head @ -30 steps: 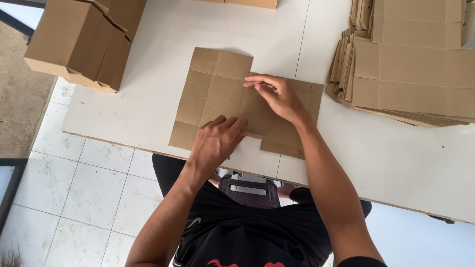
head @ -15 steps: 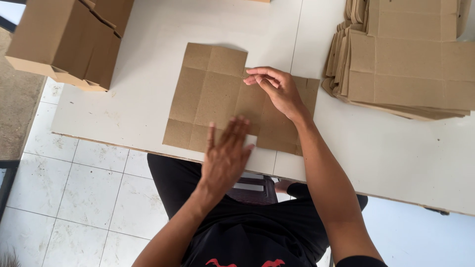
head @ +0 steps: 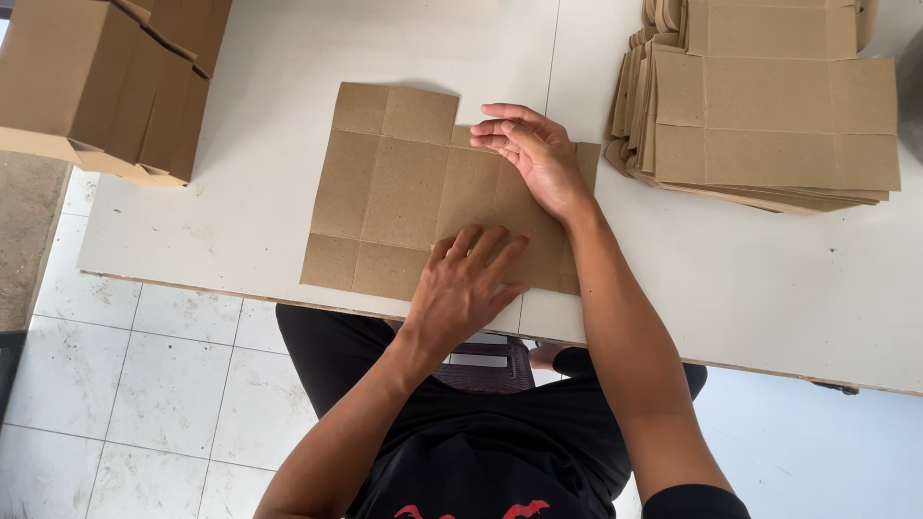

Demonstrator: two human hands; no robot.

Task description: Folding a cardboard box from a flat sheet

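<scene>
Right now a flat cardboard box blank [head: 404, 192] lies unfolded on the white bench [head: 260, 125], its lower edge close to the bench's near edge, just in front of the person's lap. Creases divide it into panels and flaps (brown, unprinted on the side that shows).

Both hands rest on it. The left hand [head: 461, 288] lies palm down on the lower middle panels, fingers spread and pointing away from the body, pressing flat rather than pinching anything; its heel reaches past the blank's near edge. The right hand [head: 534, 154] lies on the upper right part of the blank, fingers together and pointing left, curled slightly over the cardboard. Whether its fingertips hook under a flap edge or only lie on top cannot be told.

To the right, well apart from the blank, sits a stack of flat blanks [head: 769, 106] of the same brown cardboard. At the bench's far left corner stand assembled cardboard boxes [head: 96, 86], partly overhanging the edge. Below the bench is a pale tiled floor [head: 144, 384].
</scene>
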